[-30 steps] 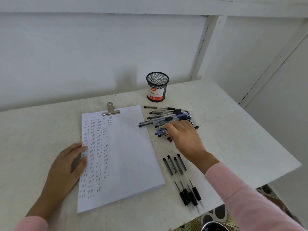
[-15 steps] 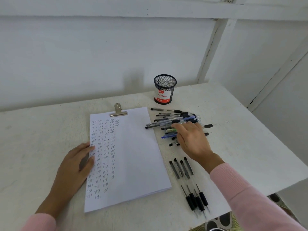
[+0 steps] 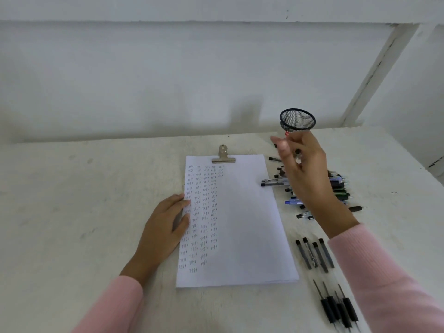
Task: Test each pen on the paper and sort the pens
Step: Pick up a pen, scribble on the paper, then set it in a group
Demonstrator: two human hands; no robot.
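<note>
A white table (image 3: 72, 188) with a rough, scuffed top fills the lower half of the head view. Behind it stands a white panelled wall (image 3: 144, 80), with one slanted white beam (image 3: 377, 73) at the upper right. One stack of paper (image 3: 245, 224) lies at the centre of the frame, held at its top edge by one metal clip (image 3: 223, 156). Columns of small written marks cover its left half, and the right half is blank. One black mesh cup (image 3: 297, 121) stands at the back of the table, right of centre. Just right of the paper's upper part lies a loose pile of pens (image 3: 336, 186), black, blue and green; they overlap too much to count. Below the pile, four short grey-and-black pen parts (image 3: 320, 257) lie side by side. Lower still, near the bottom right, is a cluster of about four black-gripped pen pieces (image 3: 328, 308); the overlap makes that count unsure. The two hands are well apart, both in pink sleeves (image 3: 384, 284). The left hand (image 3: 165, 227) lies flat, fingers straight, on the paper's left edge. The right hand (image 3: 305, 174) is raised above the pile, in front of the cup, its fingers curled round a pen (image 3: 298, 156) that is seen end-on and blurred.
</note>
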